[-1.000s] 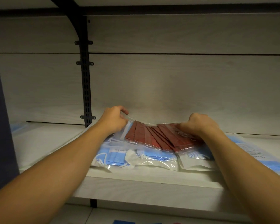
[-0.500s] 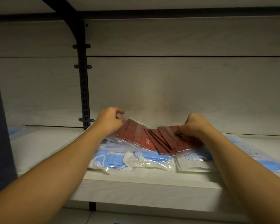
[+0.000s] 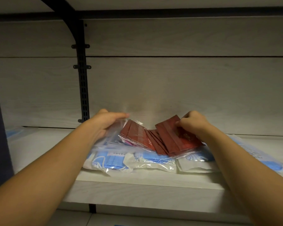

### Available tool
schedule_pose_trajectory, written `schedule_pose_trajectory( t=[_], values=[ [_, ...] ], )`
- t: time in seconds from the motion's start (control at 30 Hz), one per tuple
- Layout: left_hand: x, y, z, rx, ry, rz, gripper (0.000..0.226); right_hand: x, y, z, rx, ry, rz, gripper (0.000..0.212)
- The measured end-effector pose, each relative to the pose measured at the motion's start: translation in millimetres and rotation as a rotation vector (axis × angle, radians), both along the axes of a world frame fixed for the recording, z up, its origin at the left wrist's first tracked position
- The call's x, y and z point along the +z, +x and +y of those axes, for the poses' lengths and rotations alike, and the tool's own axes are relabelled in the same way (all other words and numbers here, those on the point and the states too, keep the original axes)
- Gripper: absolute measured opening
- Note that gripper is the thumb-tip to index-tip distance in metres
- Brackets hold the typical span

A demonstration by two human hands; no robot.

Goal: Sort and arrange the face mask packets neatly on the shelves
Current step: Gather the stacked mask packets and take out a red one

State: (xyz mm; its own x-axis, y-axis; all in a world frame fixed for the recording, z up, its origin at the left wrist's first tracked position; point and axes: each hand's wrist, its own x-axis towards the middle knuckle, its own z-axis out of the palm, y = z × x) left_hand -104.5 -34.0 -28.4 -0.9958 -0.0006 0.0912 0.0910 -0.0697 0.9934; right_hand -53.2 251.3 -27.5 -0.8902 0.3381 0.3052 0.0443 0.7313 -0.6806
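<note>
Both hands on red mask packets point(image 3: 160, 139); right hand point(image 3: 193, 123) pinching one; blue packets point(image 3: 114, 160) beneath.

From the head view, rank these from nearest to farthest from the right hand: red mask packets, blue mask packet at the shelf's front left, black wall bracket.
1. Red mask packets: pinched by the right hand.
2. Blue mask packet: lower left, at the shelf's front.
3. Black wall bracket: far left, on the back wall.

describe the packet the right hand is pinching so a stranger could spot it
On the white shelf, clear packets of blue masks lie flat with red mask packets fanned on top. It is the rightmost red packet, tilted up, its top corner pinched by the right hand.
</note>
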Motion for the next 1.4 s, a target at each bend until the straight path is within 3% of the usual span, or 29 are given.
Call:
schedule_pose_trajectory(
  t=[0.17,0.37,0.47,0.57,0.73,0.87,1.07,1.4],
  values=[
    [-1,8,0,-0.095,-0.080,-0.087,0.022,6,13,-7,0.085,-0.231,-0.091,0.023],
    [0,5,2,-0.145,0.004,-0.012,0.029,8,13,-7,0.158,-0.433,-0.064,0.032],
    [1,7,1,-0.076,-0.030,0.011,0.030,8,10,-7,0.215,-0.457,-0.037,0.031],
    [0,9,-3,-0.083,-0.063,-0.018,0.047,7,8,-12,0.238,-0.430,-0.020,0.026],
    [4,22,-11,-0.078,-0.090,-0.026,0.030,4,8,-17,0.245,-0.414,0.021,0.032],
    [9,40,-16,0.028,-0.025,0.004,0.017,7,13,-19,0.296,-0.515,0.079,0.019],
    [34,90,-20,0.207,0.051,0.122,0.025,8,28,-35,0.423,-0.716,0.122,0.026],
    [56,171,-44,0.387,-0.070,0.287,0.016,19,50,-65,0.672,-0.848,0.145,0.022]
  ],
)
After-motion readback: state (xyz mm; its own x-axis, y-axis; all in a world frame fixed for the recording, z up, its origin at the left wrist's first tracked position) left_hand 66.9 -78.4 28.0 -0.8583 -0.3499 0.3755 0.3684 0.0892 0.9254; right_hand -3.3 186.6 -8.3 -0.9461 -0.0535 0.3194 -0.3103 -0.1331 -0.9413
